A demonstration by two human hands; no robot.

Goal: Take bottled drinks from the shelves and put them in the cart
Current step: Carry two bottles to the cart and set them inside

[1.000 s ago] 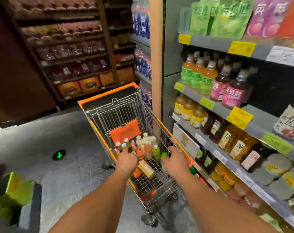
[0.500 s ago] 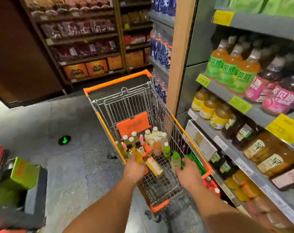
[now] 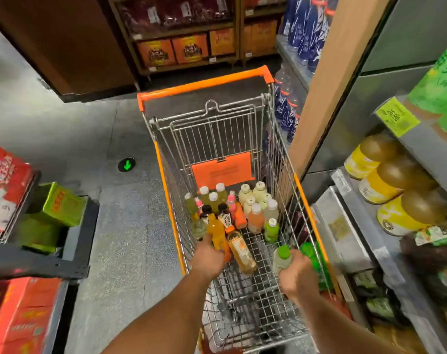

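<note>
Well along: many bottles (image 3: 245, 208) standing mid-frame in the cart (image 3: 204, 86). Left hand (image 3: 208, 259) gripping an orange bottle (image 3: 216, 232), right hand (image 3: 295, 273) clutching a green-capped bottle (image 3: 281, 259), both low inside, unreleased.

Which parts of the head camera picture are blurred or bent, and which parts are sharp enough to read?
Head view: the standing bottles in the cart are fairly sharp; the shelf goods at the right edge and the boxes at the left smear with motion. The wide lens bends the shelf post. Both the left hand and the right hand look soft; light is dim and warm.
</note>
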